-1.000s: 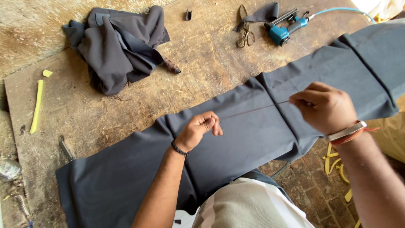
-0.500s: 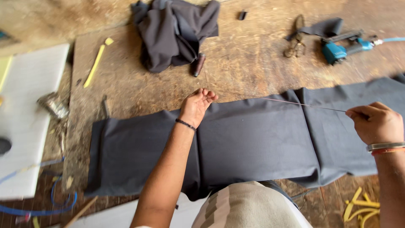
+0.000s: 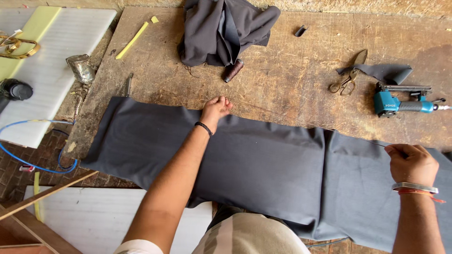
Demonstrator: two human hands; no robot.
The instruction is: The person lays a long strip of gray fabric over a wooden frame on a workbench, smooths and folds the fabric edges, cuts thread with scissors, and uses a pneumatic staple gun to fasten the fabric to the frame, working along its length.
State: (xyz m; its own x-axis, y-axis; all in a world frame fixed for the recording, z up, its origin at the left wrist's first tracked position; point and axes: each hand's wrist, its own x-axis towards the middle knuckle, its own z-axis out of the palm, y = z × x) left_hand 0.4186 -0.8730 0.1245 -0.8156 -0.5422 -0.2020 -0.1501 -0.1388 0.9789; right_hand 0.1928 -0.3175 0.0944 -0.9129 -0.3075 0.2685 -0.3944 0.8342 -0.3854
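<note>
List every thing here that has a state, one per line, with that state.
Left hand: fingers pinched on the thread at the cloth's far edge.
Right hand: closed on the thread.
Thread: stretched taut between both hands.
Grey cloth: spread flat along the table.
Second cloth: crumpled in a heap.
Scissors: lying flat, blades shut.
Thread spool: lying on its side.

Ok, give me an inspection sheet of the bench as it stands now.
Surface: worn wooden board, scuffed.
Job's things: long dark cloth laid across the board; thin thread stretched between both hands.
Clutter: bundled cloth, spool, scissors, blue power tool, yellow strip.
Hands: left hand pinches the thread at the cloth's far edge; right hand pulls it.
Cables: blue cable at left.
Surroundings: white foam sheet, brick floor.
</note>
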